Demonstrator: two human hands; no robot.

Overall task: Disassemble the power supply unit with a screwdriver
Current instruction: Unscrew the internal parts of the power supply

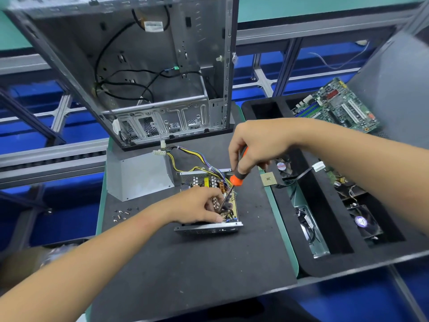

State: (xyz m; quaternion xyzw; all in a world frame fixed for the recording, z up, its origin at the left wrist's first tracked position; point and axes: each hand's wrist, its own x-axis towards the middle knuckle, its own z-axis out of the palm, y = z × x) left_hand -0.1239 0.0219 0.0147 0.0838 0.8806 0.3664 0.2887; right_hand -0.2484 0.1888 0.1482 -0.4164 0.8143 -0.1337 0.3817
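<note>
The power supply unit lies open on the dark mat, its circuit board and coloured wires exposed. Its grey metal cover rests to the left, apart from it. My right hand grips an orange-and-black screwdriver from above; the shaft slants down-left into the board. My left hand rests on the board with fingers pressed on the components beside the screwdriver tip. The tip itself is hidden among the parts.
Several loose screws lie on the mat to the left. An empty computer case stands behind. A small processor chip lies at the mat's right edge. A black foam tray on the right holds fans and a motherboard.
</note>
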